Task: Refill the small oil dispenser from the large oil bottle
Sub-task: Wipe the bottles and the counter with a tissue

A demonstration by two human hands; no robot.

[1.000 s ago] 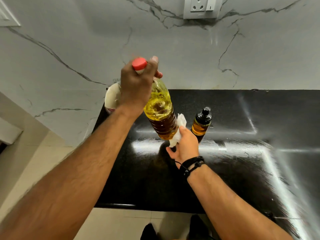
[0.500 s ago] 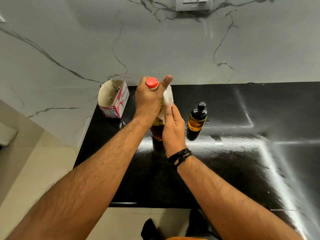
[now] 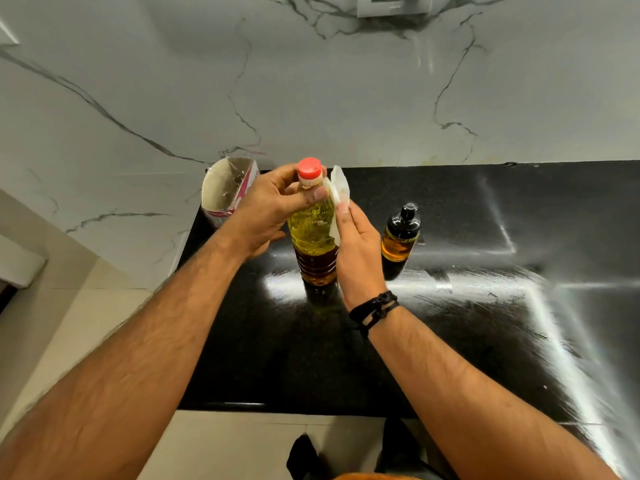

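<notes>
The large oil bottle [image 3: 313,237] stands upright on the black counter [image 3: 450,341], its red cap [image 3: 309,168] screwed on. My left hand [image 3: 273,207] grips its neck just under the cap. My right hand [image 3: 356,244] holds a white tissue [image 3: 339,199] pressed against the bottle's right shoulder. The small oil dispenser [image 3: 401,233], amber with a black pump top, stands on the counter to the right of my right hand, apart from it.
An open pink and white carton [image 3: 227,190] stands at the counter's back left corner against the marble wall. A wall socket [image 3: 394,5] sits high on the wall. The counter's front edge runs near my forearms, with tiled floor below.
The bottle went from tilted and lifted to upright on the counter. My right hand with the tissue moved up from the bottle's base to its shoulder.
</notes>
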